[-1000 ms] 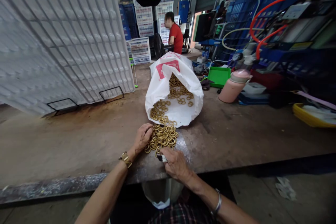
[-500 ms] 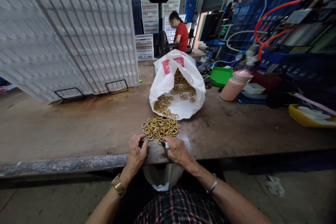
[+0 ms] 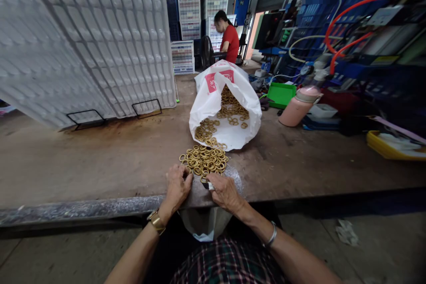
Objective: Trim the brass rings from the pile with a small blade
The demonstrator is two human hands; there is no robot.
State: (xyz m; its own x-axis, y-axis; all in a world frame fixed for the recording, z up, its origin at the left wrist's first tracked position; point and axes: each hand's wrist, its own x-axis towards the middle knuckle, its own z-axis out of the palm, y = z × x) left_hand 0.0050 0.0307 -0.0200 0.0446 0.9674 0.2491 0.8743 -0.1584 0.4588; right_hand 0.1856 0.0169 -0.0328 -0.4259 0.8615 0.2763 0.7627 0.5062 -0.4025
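Observation:
Gold-coloured rings [image 3: 209,158] lie in a loose pile near the table's front edge. At the pile's left front, my left hand [image 3: 177,186] curls its fingers in a pinch at a gold ring, partly hidden by the fingertips. My right hand [image 3: 226,191] is closed at the pile's front right. A small black and white piece [image 3: 208,185] shows at its thumb and forefinger; its kind is unclear. One gold ring lies against that hand's fingertips. Behind the pile, a white plastic sack [image 3: 209,102] lies on its side, its mouth facing me, with more rings inside.
Ribbed white plastic trays [image 3: 113,44] stand on edge at left in black wire holders [image 3: 146,108]. To the right are a pink bottle [image 3: 297,108], a green tray [image 3: 281,95] and a yellow tray [image 3: 392,148]. A person in red [image 3: 229,44] sits beyond the table.
My left hand has moved forward and slightly right, onto the pile's edge, and its fingers have closed in. My right hand has stayed nearly in place.

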